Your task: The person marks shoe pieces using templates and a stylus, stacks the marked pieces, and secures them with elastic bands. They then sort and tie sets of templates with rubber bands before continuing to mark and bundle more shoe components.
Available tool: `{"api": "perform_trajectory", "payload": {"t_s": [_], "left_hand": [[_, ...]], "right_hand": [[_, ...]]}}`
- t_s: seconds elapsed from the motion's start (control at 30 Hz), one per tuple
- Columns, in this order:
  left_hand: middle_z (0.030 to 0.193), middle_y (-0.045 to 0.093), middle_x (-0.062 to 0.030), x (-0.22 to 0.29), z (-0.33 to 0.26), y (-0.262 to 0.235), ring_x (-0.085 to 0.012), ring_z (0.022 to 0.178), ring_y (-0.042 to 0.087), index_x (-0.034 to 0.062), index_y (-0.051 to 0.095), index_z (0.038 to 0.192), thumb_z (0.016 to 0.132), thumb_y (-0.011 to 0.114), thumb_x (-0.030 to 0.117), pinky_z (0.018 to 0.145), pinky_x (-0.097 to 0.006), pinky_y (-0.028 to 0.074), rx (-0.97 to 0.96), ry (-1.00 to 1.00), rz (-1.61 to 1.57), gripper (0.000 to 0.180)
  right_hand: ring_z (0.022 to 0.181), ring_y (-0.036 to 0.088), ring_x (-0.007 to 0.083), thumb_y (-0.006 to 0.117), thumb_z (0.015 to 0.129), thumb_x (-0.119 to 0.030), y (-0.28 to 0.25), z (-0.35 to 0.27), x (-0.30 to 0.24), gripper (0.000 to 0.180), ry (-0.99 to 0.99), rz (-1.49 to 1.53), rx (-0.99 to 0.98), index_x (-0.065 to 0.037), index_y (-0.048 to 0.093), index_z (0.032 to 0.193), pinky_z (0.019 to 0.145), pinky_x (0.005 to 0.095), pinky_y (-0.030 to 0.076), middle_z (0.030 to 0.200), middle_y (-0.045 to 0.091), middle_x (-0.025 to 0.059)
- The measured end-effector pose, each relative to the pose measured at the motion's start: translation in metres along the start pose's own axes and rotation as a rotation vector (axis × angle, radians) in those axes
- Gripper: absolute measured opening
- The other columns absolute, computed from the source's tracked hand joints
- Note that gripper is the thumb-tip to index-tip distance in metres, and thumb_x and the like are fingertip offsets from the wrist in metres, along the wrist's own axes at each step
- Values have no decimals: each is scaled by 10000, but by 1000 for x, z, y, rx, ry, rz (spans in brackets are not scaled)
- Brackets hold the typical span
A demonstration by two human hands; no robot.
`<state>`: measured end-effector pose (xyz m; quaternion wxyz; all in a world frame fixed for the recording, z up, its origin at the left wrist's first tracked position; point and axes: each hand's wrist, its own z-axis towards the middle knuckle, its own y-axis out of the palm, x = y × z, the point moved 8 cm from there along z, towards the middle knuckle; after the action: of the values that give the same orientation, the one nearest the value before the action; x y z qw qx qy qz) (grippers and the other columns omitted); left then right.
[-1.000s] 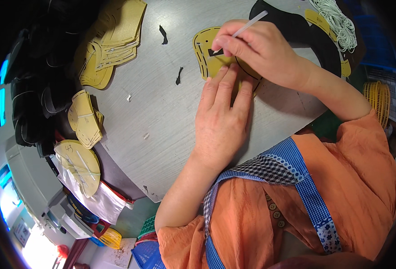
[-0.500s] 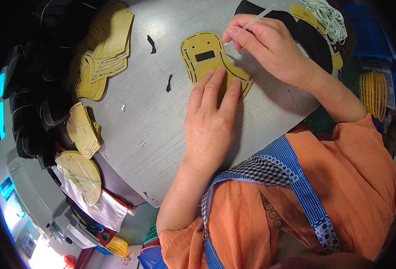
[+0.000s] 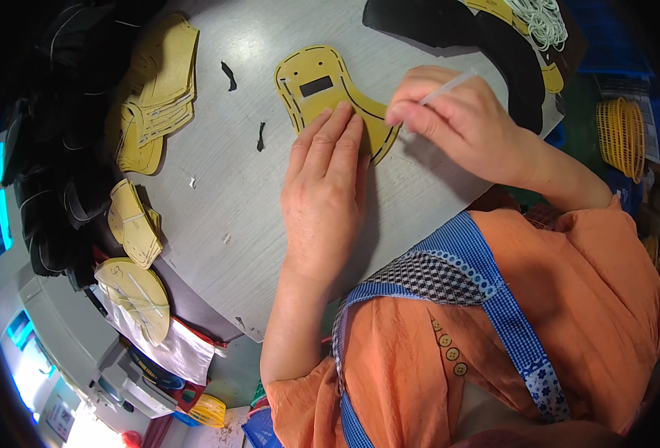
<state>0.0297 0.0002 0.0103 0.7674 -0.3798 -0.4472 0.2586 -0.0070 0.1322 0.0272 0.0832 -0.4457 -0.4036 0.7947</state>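
A yellow pattern template [image 3: 309,69] with a curved outline, slots and small holes lies flat on the grey table. Black shows through its rectangular window and slots. Stretched flat across its lower part are the fingers of my left hand [image 3: 322,194], pressing it against the table. Pinched in my right hand [image 3: 457,123] is a thin whitish pen [image 3: 448,87], slanting up to the right. Its lower end is hidden by my fingers, beside the template's right-hand tip; whether it touches the edge I cannot make out.
Stacked yellow templates [image 3: 169,63] and dark bundled pieces [image 3: 38,179] line the left. Black cut pieces [image 3: 419,22] lie at the far right, near a coil of pale cord [image 3: 540,22]. Black scraps [image 3: 229,76] dot the grey table [image 3: 225,284]. A yellow basket [image 3: 620,138] stands off the right side.
My right hand has moved with the pen from the template's upper right side down to its right-hand tip. My left hand stays on the template. The whole view has shifted slightly.
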Motion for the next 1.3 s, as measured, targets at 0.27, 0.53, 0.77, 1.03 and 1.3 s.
{"api": "perform_trajectory", "payload": {"t_s": [0.27, 0.53, 0.77, 1.03, 1.3], "left_hand": [[1285, 617, -121, 1, -2, 2, -317, 1189, 579, 20, 636, 1210, 828, 681, 28, 988, -409, 496, -5, 14, 20, 384], [1351, 561, -148, -6, -16, -9, -333, 1290, 488, -10, 562, 1287, 862, 670, 172, 1075, -467, 389, -129, -98, 406, 474], [1369, 537, -142, 3, 12, -49, -364, 1307, 464, 58, 548, 1314, 786, 725, 47, 1072, -450, 388, -179, 39, 391, 557], [1130, 586, -116, -1, 69, -5, -311, 1159, 524, 65, 580, 1191, 629, 839, 31, 1015, -435, 421, -722, 84, 311, 620], [858, 642, -99, 7, 85, 2, -302, 865, 635, 58, 584, 946, 715, 824, 167, 869, -399, 486, -734, 107, 354, 350]], "right_hand": [[758, 628, 301, 618, 925, -191, 0, -8, -4, 171, -111, -147, 93, -34, 601, 862, 681, 392, 503, 778, 611, 115], [748, 676, 212, 569, 982, -175, -36, -45, 24, 190, 183, 172, 161, -18, 676, 995, 665, 313, 527, 828, 666, 110], [721, 680, 250, 538, 962, -46, -102, -89, 60, 184, 340, -86, 503, -66, 626, 1122, 665, 343, 543, 855, 680, 102], [968, 598, 265, 746, 831, -300, -118, -110, 99, 449, 472, -718, 389, -123, 610, 1220, 867, 411, 453, 978, 644, 87], [1062, 579, 279, 803, 744, -406, -120, -98, 130, 681, 554, -436, 189, -40, 576, 1271, 972, 412, 399, 1069, 612, 131]]}}
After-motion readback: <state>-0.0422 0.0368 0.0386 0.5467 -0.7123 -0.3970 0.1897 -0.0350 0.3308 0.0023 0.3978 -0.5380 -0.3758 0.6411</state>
